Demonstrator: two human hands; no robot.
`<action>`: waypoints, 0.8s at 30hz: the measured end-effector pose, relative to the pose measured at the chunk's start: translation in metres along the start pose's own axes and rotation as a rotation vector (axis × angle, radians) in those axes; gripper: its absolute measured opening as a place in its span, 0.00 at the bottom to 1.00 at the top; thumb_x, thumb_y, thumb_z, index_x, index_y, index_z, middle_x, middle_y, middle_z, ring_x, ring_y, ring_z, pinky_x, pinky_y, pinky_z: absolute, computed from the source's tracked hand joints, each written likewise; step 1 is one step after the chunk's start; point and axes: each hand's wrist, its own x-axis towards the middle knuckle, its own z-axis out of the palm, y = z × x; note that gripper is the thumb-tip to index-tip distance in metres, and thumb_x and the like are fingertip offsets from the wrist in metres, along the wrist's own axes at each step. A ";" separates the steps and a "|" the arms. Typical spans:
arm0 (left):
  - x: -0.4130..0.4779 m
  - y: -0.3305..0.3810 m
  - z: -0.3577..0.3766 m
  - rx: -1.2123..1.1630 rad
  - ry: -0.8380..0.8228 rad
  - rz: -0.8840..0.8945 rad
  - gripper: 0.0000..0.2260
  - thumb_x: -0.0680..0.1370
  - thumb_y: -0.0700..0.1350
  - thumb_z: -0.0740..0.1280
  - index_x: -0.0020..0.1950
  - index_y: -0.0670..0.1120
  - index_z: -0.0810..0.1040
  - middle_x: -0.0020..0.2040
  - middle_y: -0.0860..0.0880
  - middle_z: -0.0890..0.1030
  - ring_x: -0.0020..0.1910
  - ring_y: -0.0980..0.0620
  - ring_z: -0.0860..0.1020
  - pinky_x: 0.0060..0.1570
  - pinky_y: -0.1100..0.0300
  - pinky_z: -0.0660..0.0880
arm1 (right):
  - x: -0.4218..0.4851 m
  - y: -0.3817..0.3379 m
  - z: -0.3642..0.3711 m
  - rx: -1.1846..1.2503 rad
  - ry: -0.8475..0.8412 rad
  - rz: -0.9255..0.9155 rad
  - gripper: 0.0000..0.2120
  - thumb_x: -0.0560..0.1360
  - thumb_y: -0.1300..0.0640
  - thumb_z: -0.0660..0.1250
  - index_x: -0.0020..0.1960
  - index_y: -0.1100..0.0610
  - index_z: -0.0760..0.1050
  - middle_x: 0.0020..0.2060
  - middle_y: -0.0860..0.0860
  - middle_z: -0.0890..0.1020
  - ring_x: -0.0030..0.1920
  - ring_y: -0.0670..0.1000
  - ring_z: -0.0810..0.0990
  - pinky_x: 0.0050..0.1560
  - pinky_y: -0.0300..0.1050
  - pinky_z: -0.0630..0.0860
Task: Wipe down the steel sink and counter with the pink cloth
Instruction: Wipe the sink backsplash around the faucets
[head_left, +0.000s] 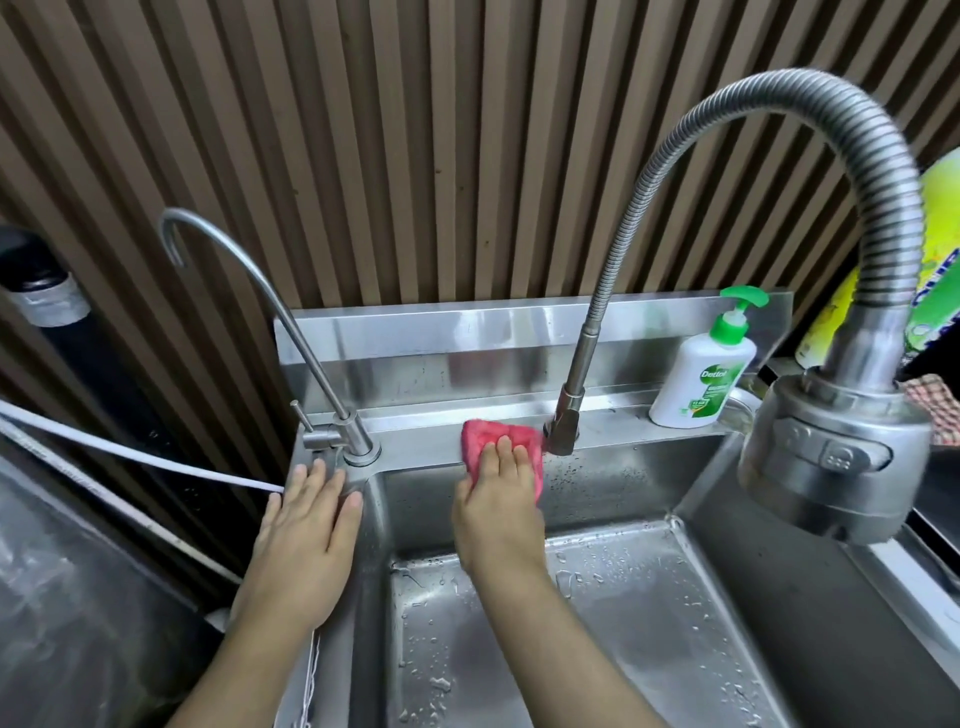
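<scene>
1. Cloth first: the pink cloth (501, 441) is draped over the back edge of the steel sink (613, 613), half on the rear ledge of the worktop (415, 434) and half hanging down the inner back wall, right up against the base of the big flexible tap (563, 428).

2. Hands: the right hand (496, 506) is pressed flat on the cloth, fingers spread and pinning it to the steel rather than pinching it. The left hand (306, 530) is empty and lies flat on the sink's back-left corner, just in front of the thin gooseneck tap (358, 439); looks like it's just bracing.

3. How it'll handle, my guess: soft, floppy and light, probably damp since there are droplets all over the basin. It'll bunch or roll under the fingers if only pushed from one edge, so a flat palm over the middle is the way to go.

4. For tight spots around the tap bases, I'd scrunch a corner between fingertips and thumb instead.

5. Wet steel is slick, so the cloth should glide easily; the bracing hand could slip too.

6. Watch the soap bottle (701, 379) on the ledge to the right: pump bottles tip if the cloth catches them.
</scene>
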 end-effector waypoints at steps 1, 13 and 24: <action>0.000 0.001 0.000 -0.001 -0.004 0.001 0.22 0.80 0.54 0.51 0.73 0.48 0.63 0.76 0.52 0.57 0.71 0.64 0.44 0.71 0.60 0.40 | -0.008 0.001 0.000 0.124 0.017 -0.014 0.24 0.80 0.53 0.51 0.75 0.58 0.56 0.75 0.53 0.60 0.75 0.52 0.54 0.70 0.49 0.60; -0.001 0.005 -0.004 -0.016 0.001 0.006 0.26 0.77 0.57 0.49 0.71 0.47 0.65 0.75 0.50 0.59 0.71 0.62 0.47 0.72 0.57 0.43 | 0.079 -0.044 -0.013 0.378 0.299 0.245 0.35 0.80 0.45 0.50 0.75 0.58 0.34 0.76 0.53 0.38 0.75 0.51 0.36 0.72 0.55 0.35; 0.001 0.000 -0.002 -0.024 0.013 0.014 0.31 0.73 0.60 0.47 0.71 0.47 0.66 0.74 0.49 0.61 0.71 0.61 0.49 0.72 0.55 0.45 | 0.103 -0.029 -0.047 0.550 0.175 0.527 0.41 0.71 0.62 0.61 0.75 0.62 0.38 0.72 0.59 0.64 0.67 0.60 0.69 0.61 0.52 0.70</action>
